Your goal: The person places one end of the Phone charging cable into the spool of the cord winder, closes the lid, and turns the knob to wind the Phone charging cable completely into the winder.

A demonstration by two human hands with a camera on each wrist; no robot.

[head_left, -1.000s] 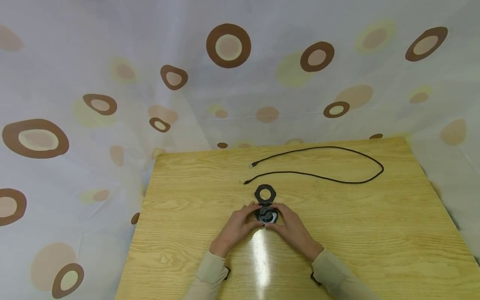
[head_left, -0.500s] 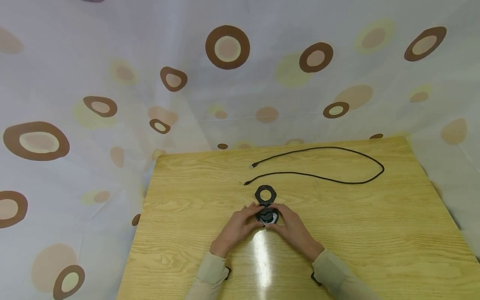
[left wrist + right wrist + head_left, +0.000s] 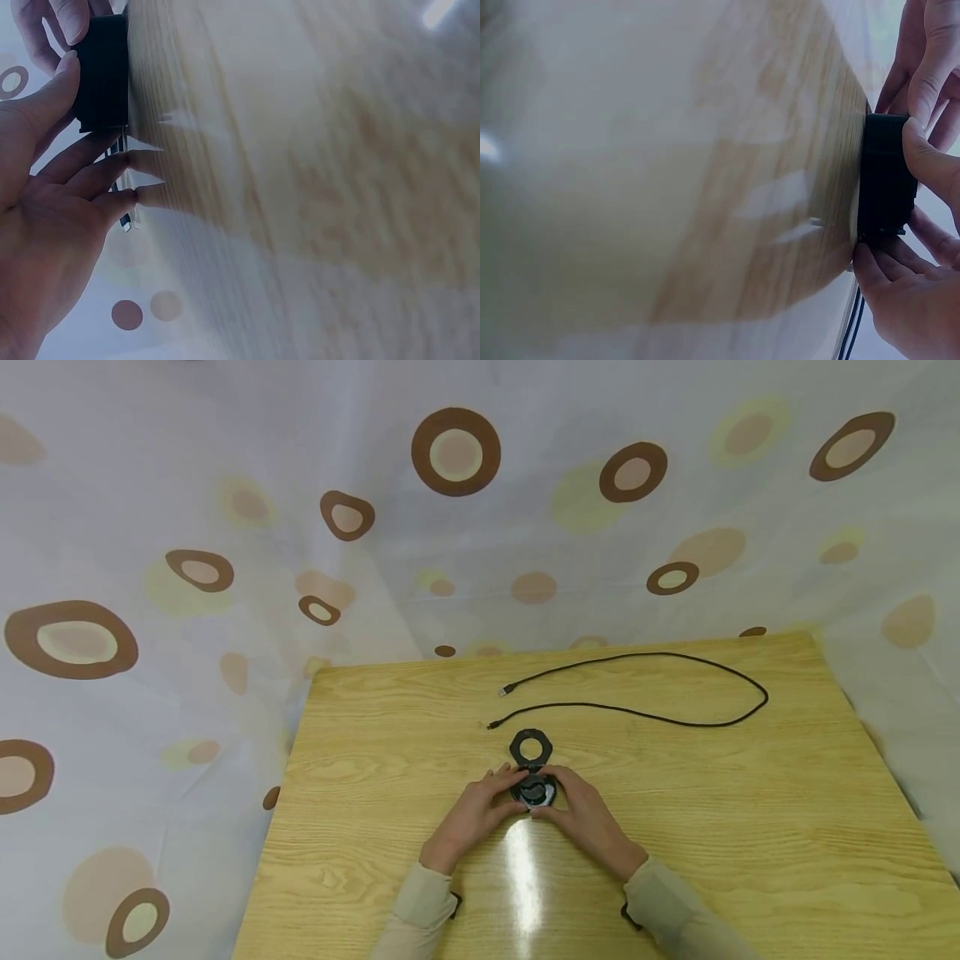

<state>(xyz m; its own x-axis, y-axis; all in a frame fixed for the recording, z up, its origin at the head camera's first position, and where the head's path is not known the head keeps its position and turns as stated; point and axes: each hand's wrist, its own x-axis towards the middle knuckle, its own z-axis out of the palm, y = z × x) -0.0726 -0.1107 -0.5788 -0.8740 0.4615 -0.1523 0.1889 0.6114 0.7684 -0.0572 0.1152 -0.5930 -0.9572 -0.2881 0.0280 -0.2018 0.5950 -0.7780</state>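
A small black device with a many-sided outline and a shiny top lies on the wooden table, centre front. Its ring-shaped black flap is folded out flat on the far side. My left hand grips the device from the left, thumb at the near edge and fingers at the far edge. From the right, my right hand holds it the same way. In the left wrist view the device's dark side wall stands on the tabletop between fingers of both hands. The right wrist view shows that dark wall too.
Behind the device a black USB cable lies in a long loop, both plugs pointing left. The wooden table ends at a pale curtain with brown and yellow circles, which hangs at the back and both sides.
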